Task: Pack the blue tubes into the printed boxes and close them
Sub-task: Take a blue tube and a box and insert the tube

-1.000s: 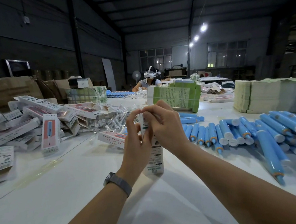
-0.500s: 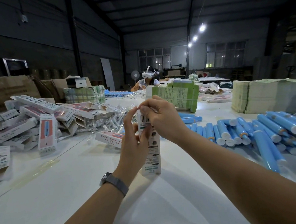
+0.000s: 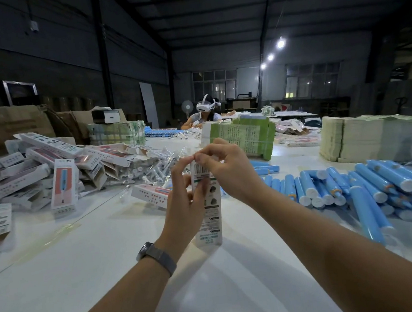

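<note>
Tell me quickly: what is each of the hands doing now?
Left hand: grips the upright box.
Right hand: pinches the box's top end.

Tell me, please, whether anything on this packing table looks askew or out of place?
Mostly the printed boxes at left: a jumbled heap, several with flaps open. The blue tubes at right lie loose and overlapping. The box in hand stands upright.

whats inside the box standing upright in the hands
Cannot be seen. The printed box stands upright on the white table, its card walls hiding the inside. The left hand grips its side; the right hand pinches its top end, covering the opening.
</note>
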Motion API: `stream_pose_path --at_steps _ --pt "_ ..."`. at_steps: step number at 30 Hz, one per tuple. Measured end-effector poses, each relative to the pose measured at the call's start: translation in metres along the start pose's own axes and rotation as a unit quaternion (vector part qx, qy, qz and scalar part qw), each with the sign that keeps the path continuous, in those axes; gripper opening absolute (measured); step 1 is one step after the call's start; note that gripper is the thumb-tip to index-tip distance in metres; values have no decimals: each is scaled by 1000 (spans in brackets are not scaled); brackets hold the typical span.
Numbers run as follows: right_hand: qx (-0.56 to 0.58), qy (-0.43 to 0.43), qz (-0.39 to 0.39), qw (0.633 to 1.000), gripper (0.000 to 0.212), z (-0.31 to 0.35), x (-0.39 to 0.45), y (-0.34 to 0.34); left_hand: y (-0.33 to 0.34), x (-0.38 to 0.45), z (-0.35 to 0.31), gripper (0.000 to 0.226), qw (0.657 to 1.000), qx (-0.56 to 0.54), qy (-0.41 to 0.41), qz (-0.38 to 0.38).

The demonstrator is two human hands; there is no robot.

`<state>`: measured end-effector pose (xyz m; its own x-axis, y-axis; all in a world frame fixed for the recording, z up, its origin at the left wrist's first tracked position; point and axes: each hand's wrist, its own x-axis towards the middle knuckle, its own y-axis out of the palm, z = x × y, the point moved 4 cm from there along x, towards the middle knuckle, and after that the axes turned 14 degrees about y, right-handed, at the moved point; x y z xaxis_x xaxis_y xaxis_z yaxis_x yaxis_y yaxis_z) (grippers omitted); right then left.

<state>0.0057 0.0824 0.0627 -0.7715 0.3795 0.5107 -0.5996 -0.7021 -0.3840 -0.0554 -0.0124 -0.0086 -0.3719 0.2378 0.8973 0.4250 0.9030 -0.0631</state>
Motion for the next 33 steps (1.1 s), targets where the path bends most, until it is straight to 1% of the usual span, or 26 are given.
stream_pose_path --at_steps 3,5,8,11,16,20,23,27,30,33 --pt "14 0 -7 1000 15 -4 -3 2 0 0 1 50 1000 -11 -1 -5" --pt "24 -1 -10 1000 15 -8 -5 2 -1 1 1 59 1000 -12 -1 -5" --pt "25 -7 -12 1000 25 -13 -8 2 -1 2 1 64 1000 -14 -5 -3" --pt "35 -12 -33 999 29 -17 -10 2 -1 2 1 60 1000 -26 -9 -1" --pt "109 -28 -68 991 34 -24 -18 5 -1 3 3 55 999 -45 -7 -5" --pt "124 -38 -88 988 30 -25 -20 6 -1 2 2 50 999 -38 5 -6" --pt "126 -34 -92 987 24 -26 -21 6 -1 1 3 44 999 -38 11 -3" --pt "133 -19 -87 987 21 -28 -21 5 -1 1 6 48 999 -37 11 -2" --pt "130 -22 -88 987 24 -27 -21 6 -2 1 5 48 999 -30 17 -4" --pt "123 -21 -94 988 24 -28 -22 8 -3 -1 5 33 999 -30 14 -3"
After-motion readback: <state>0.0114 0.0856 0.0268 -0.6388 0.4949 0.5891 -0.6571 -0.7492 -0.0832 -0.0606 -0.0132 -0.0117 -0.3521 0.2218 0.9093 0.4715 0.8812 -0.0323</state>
